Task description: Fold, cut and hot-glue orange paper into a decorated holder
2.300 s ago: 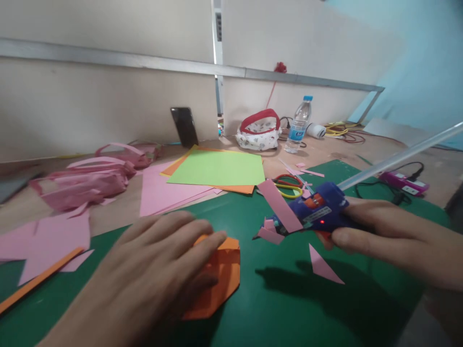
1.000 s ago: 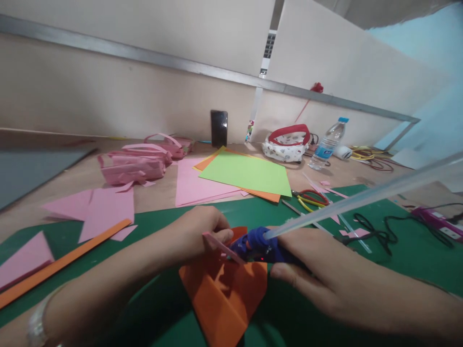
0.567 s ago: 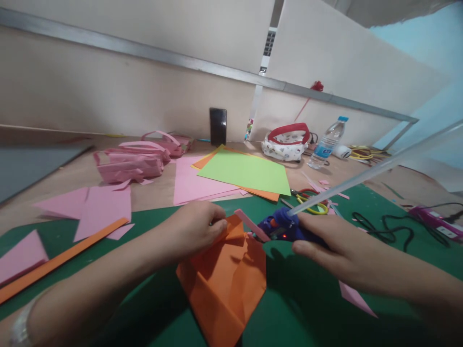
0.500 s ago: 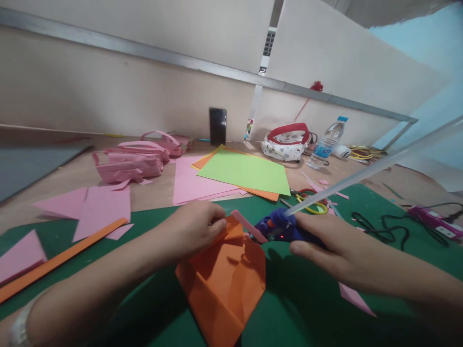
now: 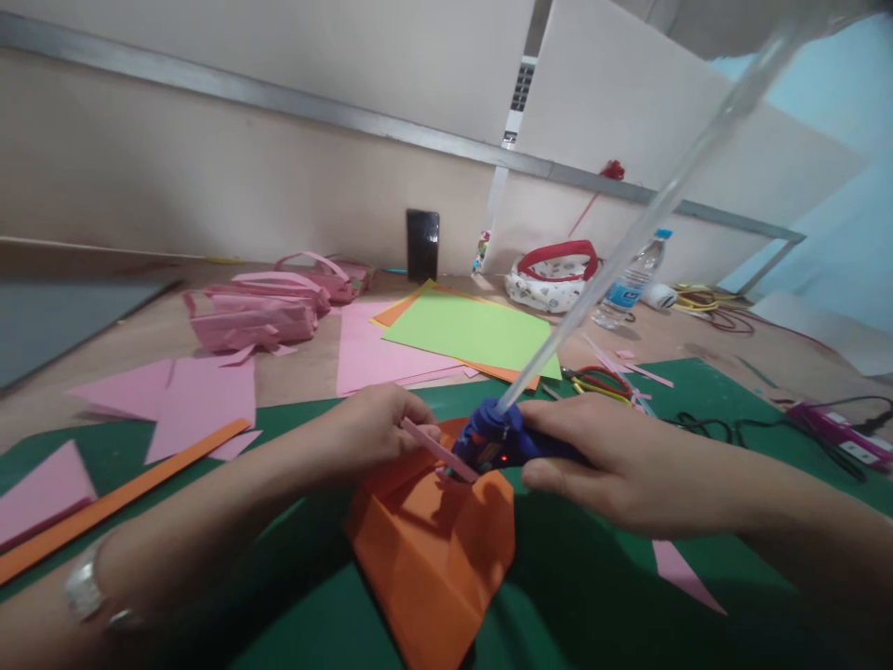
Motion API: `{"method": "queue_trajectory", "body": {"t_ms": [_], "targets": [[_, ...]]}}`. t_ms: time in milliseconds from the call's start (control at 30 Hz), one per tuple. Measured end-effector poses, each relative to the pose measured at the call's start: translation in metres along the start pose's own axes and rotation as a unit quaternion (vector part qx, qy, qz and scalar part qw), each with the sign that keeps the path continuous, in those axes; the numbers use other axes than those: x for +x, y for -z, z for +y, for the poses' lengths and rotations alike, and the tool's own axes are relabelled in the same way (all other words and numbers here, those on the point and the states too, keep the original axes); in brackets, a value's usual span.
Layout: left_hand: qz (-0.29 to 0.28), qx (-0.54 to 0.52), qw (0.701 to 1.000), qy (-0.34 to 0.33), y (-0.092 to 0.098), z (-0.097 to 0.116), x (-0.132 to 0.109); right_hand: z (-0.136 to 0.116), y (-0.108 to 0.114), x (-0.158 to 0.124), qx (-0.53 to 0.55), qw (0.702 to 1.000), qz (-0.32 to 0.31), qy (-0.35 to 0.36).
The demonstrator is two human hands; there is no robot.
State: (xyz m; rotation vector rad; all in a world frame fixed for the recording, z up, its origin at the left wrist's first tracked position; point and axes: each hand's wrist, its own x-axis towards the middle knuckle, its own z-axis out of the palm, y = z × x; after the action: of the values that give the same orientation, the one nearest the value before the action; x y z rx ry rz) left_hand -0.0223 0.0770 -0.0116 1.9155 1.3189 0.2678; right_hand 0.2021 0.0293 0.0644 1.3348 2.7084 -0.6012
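Observation:
My right hand grips a blue glue gun with a small red light. A long clear glue stick slants up out of its back. The gun's nozzle end is over the folded orange paper, and its tip is hard to make out. A narrow pink strip lies across the front of the gun, reaching toward my left fingers. At the paper's far upper edge, my left hand is closed with the paper pinched in its fingers. Underneath lies a green mat.
Pink paper bags stand at the back left, near cut pink sheets and an orange strip. Behind are a green sheet, phone, white pouch and bottle. Scissors and a power strip lie right.
The glue gun and my right hand have moved left over the orange paper, the pink strip shifting with them. The glue stick now points more steeply upward. My left hand stays on the paper.

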Motion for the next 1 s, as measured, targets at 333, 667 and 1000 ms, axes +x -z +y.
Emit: {"method": "queue_trajectory", "body": {"t_ms": [333,667,1000], "targets": [[-0.043,-0.012,0.999,-0.014,0.006,0.001,-0.001,-0.002,-0.004,-0.002,0.010,1.000,0.012,0.001],[-0.041,0.009,0.999,-0.009,0.006,-0.002,0.001,0.016,-0.002,-0.013,0.010,0.998,0.028,-0.051],[-0.042,0.013,0.999,-0.012,0.005,-0.001,0.002,0.002,-0.008,0.000,0.042,0.999,0.023,0.001]]}}
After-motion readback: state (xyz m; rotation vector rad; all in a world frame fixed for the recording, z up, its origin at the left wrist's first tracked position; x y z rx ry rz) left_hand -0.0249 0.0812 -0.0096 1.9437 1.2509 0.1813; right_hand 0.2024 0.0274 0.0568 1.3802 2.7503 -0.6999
